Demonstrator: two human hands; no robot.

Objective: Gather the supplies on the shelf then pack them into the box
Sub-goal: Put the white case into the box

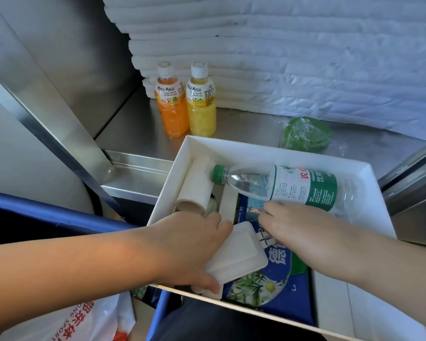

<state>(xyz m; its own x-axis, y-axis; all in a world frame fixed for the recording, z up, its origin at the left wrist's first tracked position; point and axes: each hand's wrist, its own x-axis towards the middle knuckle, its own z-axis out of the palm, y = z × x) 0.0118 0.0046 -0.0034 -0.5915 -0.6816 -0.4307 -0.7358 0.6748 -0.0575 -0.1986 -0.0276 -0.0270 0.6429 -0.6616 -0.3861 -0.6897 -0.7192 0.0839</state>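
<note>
Steel shelf (244, 124): left grip (190, 247) clasps smooth white tray (239, 252); right grip (298, 227) touches clear bottle (293, 185), closure unclear.

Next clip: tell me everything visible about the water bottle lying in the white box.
The water bottle is clear plastic with a green screw cap and a white-and-green label printed in red and white. It lies on its side inside the white box, near the far wall, cap pointing left toward a white roll. Part of it lies above a blue packet. The fingertips of the right hand touch its near side at the label; whether they grip it is unclear. The cap is on.
</note>
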